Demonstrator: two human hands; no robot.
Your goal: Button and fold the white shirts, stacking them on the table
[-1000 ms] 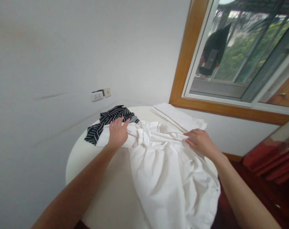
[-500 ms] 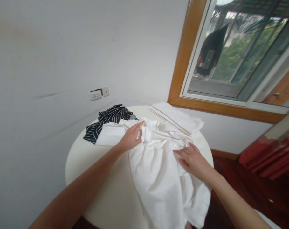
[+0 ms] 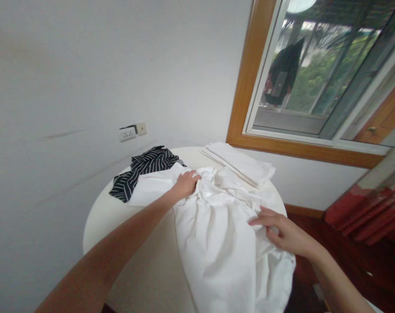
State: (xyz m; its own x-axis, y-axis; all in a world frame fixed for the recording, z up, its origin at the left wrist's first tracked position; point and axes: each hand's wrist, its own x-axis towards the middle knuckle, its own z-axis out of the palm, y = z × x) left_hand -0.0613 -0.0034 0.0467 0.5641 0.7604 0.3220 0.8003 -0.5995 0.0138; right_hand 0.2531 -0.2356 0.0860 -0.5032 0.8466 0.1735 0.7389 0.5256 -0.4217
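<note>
A white shirt (image 3: 223, 243) lies spread over a round white table (image 3: 125, 221) and hangs off its near edge. My left hand (image 3: 186, 184) rests at the shirt's collar end, fingers curled on the cloth. My right hand (image 3: 283, 230) lies lower on the shirt's right side, thumb and fingers pinching a fold of the fabric.
A black-and-white striped garment (image 3: 145, 167) lies crumpled at the table's far left. A folded white cloth (image 3: 239, 163) sits at the far right by the window frame (image 3: 246, 95). A wall socket (image 3: 127, 132) is on the wall behind. Red fabric (image 3: 363, 208) lies at the right.
My left hand moved right from the sleeve to the collar. My right hand slid down and toward me along the shirt's right side and closed on a fold.
</note>
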